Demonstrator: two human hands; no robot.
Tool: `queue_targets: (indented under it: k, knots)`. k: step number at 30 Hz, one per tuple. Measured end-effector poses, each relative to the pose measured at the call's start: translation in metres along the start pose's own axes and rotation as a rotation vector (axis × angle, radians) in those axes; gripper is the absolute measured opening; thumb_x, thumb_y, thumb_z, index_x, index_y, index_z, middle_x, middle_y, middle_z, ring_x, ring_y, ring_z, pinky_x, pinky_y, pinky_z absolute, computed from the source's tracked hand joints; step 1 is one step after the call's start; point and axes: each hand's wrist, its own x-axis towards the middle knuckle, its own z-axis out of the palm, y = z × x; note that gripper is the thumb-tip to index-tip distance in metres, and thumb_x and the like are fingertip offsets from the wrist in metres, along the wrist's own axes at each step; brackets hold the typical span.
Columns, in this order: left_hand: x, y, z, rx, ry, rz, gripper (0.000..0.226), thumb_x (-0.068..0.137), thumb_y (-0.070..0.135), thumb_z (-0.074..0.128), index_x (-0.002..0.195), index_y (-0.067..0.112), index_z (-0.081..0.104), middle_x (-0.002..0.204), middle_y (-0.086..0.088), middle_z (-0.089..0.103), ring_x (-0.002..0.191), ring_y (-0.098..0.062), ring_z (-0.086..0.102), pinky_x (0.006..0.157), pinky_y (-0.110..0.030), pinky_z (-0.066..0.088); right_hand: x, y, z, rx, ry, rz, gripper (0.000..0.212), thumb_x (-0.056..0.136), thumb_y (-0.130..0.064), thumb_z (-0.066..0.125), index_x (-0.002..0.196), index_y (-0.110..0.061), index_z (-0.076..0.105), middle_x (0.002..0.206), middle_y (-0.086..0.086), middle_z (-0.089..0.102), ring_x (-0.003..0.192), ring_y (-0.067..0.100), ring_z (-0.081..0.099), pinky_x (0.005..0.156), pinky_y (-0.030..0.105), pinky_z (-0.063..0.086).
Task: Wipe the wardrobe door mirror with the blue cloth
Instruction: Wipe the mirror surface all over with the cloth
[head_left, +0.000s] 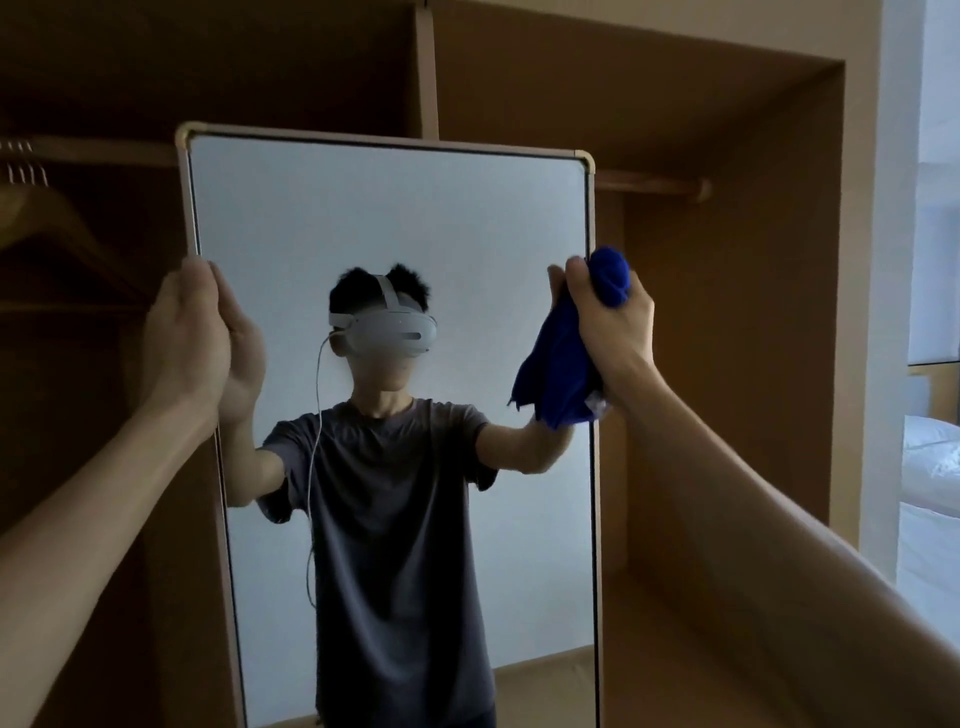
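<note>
mirror (395, 249) upright, steadied at left edge by left hand (189, 338); blue cloth (566, 364) bunched in right hand (608, 317) grip at right edge (glass lies leftward).

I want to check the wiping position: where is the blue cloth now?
In the head view, the blue cloth is bunched in the right hand, at the right edge of the mirror, around its upper half.

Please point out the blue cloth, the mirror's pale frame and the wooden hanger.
blue cloth (563, 364), head view, hanging folds.
mirror's pale frame (384, 139), head view, top edge.
wooden hanger (57, 218), head view, sloping shoulder.
</note>
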Motion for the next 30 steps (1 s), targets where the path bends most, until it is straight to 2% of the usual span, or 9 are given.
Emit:
queue_targets:
  k: [3,7,13,17,19,21,23,25,30]
  knots:
    - [-0.004,-0.006,-0.001,0.011,-0.023,0.011,0.072,0.094,0.070,0.025,0.146,0.026,0.047,0.146,0.000,0.054,0.135,-0.012,0.048,0.114,-0.032,0.034,0.035,-0.033,0.006,0.039,-0.011,0.013,0.042,0.085,-0.060,0.071,0.100,-0.022,0.065,0.081,-0.007,0.072,0.069,0.007,0.070,0.066,0.027,0.056]
    - [-0.006,-0.004,0.003,0.015,-0.015,0.007,0.063,0.102,0.061,0.025,0.147,0.022,0.046,0.148,-0.001,0.052,0.134,-0.010,0.046,0.113,-0.029,0.033,0.076,-0.076,0.011,0.078,-0.040,0.035,0.037,0.087,-0.060,0.071,0.091,-0.024,0.064,0.070,-0.012,0.071,0.056,-0.002,0.068,0.055,0.016,0.051]
    - [-0.007,-0.007,0.005,0.001,0.021,0.031,0.058,0.105,0.057,0.025,0.144,0.021,0.049,0.134,0.004,0.056,0.125,-0.007,0.048,0.102,-0.023,0.035,0.103,-0.103,0.020,-0.487,-0.152,-0.292,0.059,0.088,-0.077,0.053,0.115,-0.025,0.059,0.102,0.000,0.067,0.091,0.022,0.064,0.087,0.042,0.051]
    - [-0.004,-0.013,0.009,-0.020,0.068,0.032,0.056,0.102,0.062,0.028,0.137,0.027,0.055,0.125,0.007,0.060,0.120,-0.007,0.054,0.092,-0.013,0.036,0.098,-0.105,0.028,-0.703,-0.129,-0.464,0.065,0.085,-0.085,0.043,0.107,-0.025,0.055,0.092,0.001,0.066,0.083,0.027,0.062,0.079,0.043,0.043]
    - [-0.003,-0.014,0.011,-0.051,0.088,0.019,0.053,0.100,0.065,0.030,0.132,0.031,0.057,0.125,0.003,0.064,0.121,-0.010,0.057,0.098,-0.018,0.039,0.094,-0.109,0.036,-0.785,-0.134,-0.571,0.062,0.087,-0.085,0.040,0.098,-0.025,0.050,0.086,0.000,0.062,0.080,0.028,0.061,0.079,0.042,0.043]
    - [-0.004,-0.013,0.011,-0.027,0.100,0.008,0.061,0.096,0.071,0.029,0.133,0.032,0.058,0.120,0.011,0.067,0.115,-0.001,0.059,0.100,-0.020,0.041,0.085,-0.115,0.050,-0.845,-0.162,-0.678,0.060,0.088,-0.084,0.037,0.093,-0.024,0.046,0.083,-0.001,0.058,0.080,0.029,0.061,0.086,0.047,0.045]
    - [-0.006,-0.010,0.009,0.009,0.127,0.000,0.064,0.091,0.077,0.028,0.130,0.036,0.058,0.098,0.027,0.065,0.096,0.016,0.059,0.088,-0.009,0.040,0.071,-0.120,0.072,-0.873,-0.213,-0.762,0.063,0.089,-0.084,0.034,0.099,-0.024,0.049,0.090,0.001,0.058,0.090,0.032,0.061,0.097,0.054,0.042]
    - [-0.007,-0.009,0.008,0.024,0.149,-0.015,0.060,0.089,0.079,0.028,0.124,0.042,0.060,0.088,0.032,0.062,0.092,0.016,0.059,0.081,-0.006,0.037,0.055,-0.121,0.096,-0.891,-0.237,-0.829,0.068,0.092,-0.080,0.032,0.115,-0.021,0.054,0.106,0.009,0.063,0.105,0.038,0.060,0.103,0.057,0.038]
    - [-0.008,-0.005,0.001,0.041,0.060,0.004,0.066,0.086,0.080,0.028,0.126,0.040,0.062,0.110,0.024,0.067,0.107,0.008,0.059,0.097,-0.016,0.041,0.039,-0.118,0.110,-0.887,-0.200,-0.849,0.065,0.098,-0.071,0.035,0.133,-0.020,0.054,0.131,0.015,0.058,0.122,0.043,0.050,0.107,0.055,0.033]
